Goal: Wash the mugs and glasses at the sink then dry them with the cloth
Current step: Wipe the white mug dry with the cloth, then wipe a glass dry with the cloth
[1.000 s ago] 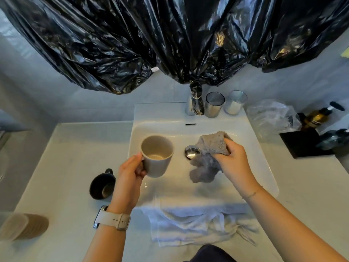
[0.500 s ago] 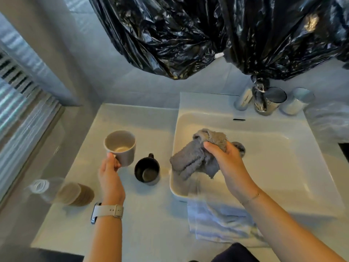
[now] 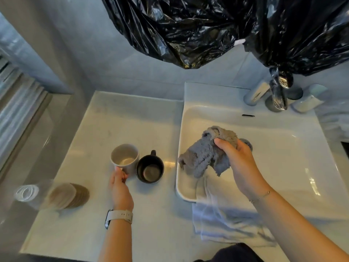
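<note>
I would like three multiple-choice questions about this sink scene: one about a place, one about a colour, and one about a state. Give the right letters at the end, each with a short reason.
1. Where does the beige mug stand?
A. inside the basin
B. on the counter, left of the black mug
C. on the white towel

2. What colour is the cloth in the right hand?
A. grey
B. red
C. yellow

3. What is the left hand doing?
A. lying flat on the counter
B. gripping the tap
C. holding the beige mug at its handle side

Answers:
1. B: the mug's base is on the counter, close beside the black mug.
2. A: the bunched cloth is grey, held over the sink.
3. C: the fingers curl at the mug's near side.
</note>
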Available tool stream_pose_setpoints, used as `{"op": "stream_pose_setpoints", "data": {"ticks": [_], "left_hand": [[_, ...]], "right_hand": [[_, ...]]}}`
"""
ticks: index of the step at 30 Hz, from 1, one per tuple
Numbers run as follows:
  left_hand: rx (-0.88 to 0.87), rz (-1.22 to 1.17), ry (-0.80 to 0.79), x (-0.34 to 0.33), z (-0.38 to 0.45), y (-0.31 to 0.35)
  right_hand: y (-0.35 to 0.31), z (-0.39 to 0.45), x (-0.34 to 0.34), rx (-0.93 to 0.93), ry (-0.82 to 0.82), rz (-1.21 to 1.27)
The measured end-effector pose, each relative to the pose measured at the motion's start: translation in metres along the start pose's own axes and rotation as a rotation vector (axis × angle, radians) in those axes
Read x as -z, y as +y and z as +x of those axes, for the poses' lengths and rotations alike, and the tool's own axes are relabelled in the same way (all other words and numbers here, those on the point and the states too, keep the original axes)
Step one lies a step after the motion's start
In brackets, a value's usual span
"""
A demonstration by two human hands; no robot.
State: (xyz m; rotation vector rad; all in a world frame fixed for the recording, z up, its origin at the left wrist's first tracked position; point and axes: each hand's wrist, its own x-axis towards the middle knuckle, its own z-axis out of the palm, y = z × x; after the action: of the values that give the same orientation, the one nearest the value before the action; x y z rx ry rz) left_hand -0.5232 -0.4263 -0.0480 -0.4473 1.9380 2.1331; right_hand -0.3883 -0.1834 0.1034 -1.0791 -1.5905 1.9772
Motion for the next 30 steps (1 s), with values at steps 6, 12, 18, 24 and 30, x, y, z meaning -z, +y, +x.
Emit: {"op": "stream_pose_setpoints", "data": {"ticks": [6, 12, 18, 24, 30], "left_hand": [[-0.020, 0.166, 0.015, 0.012, -0.005, -0.016], [-0.050, 0.467, -0.066, 0.017, -0.017, -0.011], [-0.184, 0.597, 0.159, 0.002, -0.047, 0.030], [-0.374, 0.614, -0.187, -0.070, -0.121, 0.059], [-0.397, 0.624, -0.478, -0.183, -0.190, 0.049]], "right_hand": [[0.008, 0.001, 0.004, -0.030, 0.031, -0.027], [0.013, -0.005, 0.015, -0.027, 0.022, -0.047], [0.004, -0.012, 0.052, 0.158, 0.024, -0.395], [-0.020, -0.017, 0.127, 0.591, 0.145, -1.043], [-0.038, -0.007, 0.212, 0.457, 0.186, -0.573]]}}
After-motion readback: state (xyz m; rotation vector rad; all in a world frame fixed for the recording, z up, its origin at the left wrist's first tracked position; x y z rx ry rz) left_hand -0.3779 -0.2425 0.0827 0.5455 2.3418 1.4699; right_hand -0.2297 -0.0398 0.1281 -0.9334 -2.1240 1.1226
